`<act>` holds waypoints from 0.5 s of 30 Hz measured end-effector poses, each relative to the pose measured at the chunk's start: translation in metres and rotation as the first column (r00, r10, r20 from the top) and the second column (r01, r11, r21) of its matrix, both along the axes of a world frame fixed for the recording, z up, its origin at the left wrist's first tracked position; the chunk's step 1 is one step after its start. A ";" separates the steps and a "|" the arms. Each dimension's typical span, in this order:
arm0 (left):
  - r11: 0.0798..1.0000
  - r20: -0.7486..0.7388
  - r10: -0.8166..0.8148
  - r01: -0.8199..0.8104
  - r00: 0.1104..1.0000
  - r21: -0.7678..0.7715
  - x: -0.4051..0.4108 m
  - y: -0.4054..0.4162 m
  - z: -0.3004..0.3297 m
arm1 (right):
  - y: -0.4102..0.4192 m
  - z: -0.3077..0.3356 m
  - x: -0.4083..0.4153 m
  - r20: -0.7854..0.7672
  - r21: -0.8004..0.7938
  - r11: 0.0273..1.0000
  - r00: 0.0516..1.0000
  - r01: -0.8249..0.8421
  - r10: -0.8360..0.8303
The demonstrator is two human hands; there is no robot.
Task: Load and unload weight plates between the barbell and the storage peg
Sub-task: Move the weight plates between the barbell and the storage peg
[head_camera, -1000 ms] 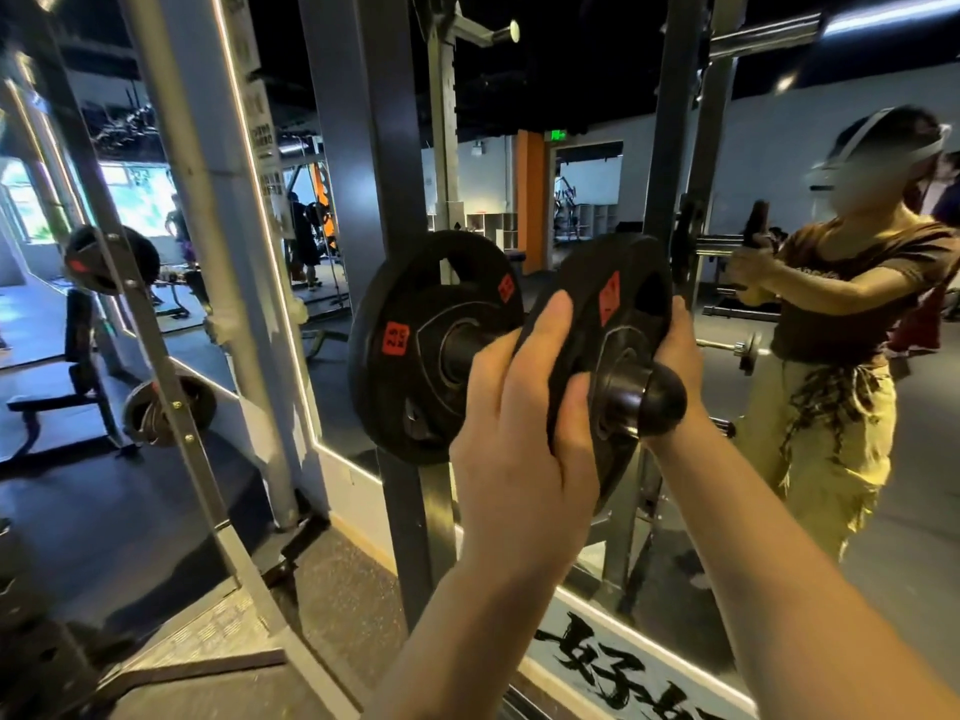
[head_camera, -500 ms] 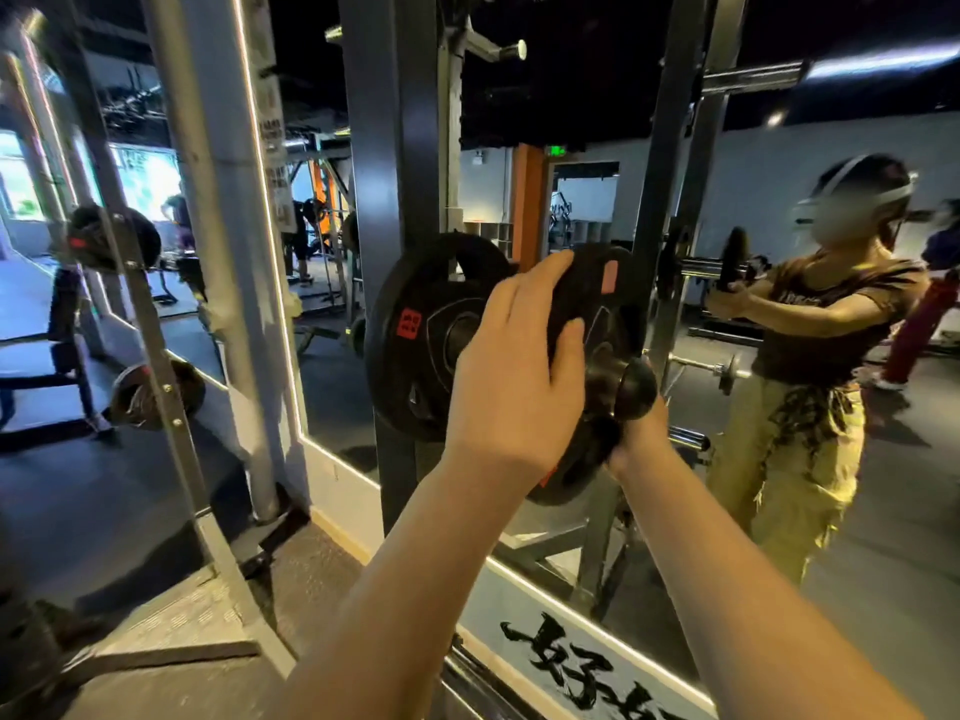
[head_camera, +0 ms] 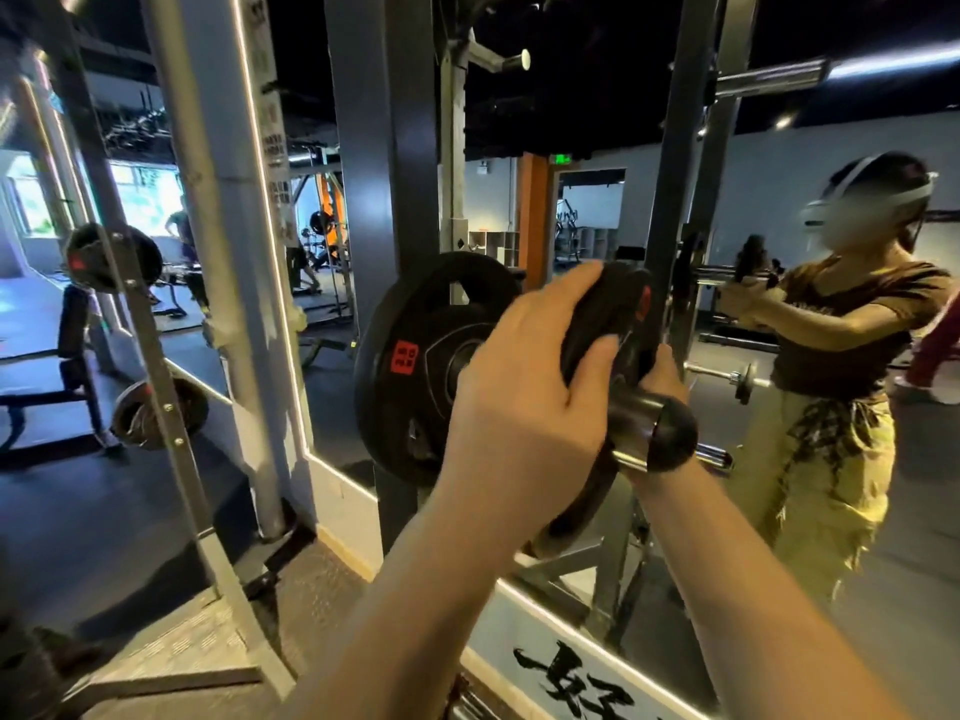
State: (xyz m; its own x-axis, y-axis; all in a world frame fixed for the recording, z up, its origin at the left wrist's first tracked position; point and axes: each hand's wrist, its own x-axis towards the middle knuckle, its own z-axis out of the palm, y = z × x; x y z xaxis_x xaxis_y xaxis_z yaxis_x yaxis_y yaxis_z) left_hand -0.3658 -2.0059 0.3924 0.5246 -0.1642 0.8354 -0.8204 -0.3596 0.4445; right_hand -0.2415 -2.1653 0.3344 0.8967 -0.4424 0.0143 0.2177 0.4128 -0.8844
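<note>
Black rubber plate (head_camera: 613, 309) now sits further down the storage peg (head_camera: 649, 433) vs a sec ago, close to the plate behind (head_camera: 415, 366), peg end sticking out more. Left hand (head_camera: 524, 407) fingers curl over its rim, right hand (head_camera: 660, 371) grips the far edge; prob nearly seated, unload abt done.

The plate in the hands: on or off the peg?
On: the peg pokes out through the plate, with both hands gripping its rim.
</note>
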 end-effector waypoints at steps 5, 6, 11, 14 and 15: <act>0.979 -0.185 0.049 -0.011 0.982 0.202 0.005 0.003 0.033 | 0.012 -0.027 -0.014 0.041 0.078 0.996 0.998 -0.050 0.046; 0.973 -0.200 0.054 -0.006 0.978 0.231 0.007 0.001 0.038 | 0.013 -0.028 -0.020 0.026 0.161 0.985 0.998 -0.065 0.062; 0.960 -0.090 0.231 -0.211 0.969 0.185 0.003 0.001 0.042 | 0.017 -0.027 -0.042 -0.066 0.229 0.973 0.997 -0.024 0.040; 0.961 0.026 0.277 -0.276 0.961 -0.026 -0.018 0.007 0.005 | 0.008 -0.014 -0.045 -0.060 0.137 0.990 0.997 -0.029 0.038; 0.969 -0.003 0.242 -0.242 0.970 -0.052 -0.019 0.005 -0.006 | 0.002 -0.007 -0.042 -0.053 0.118 0.993 0.998 -0.009 0.015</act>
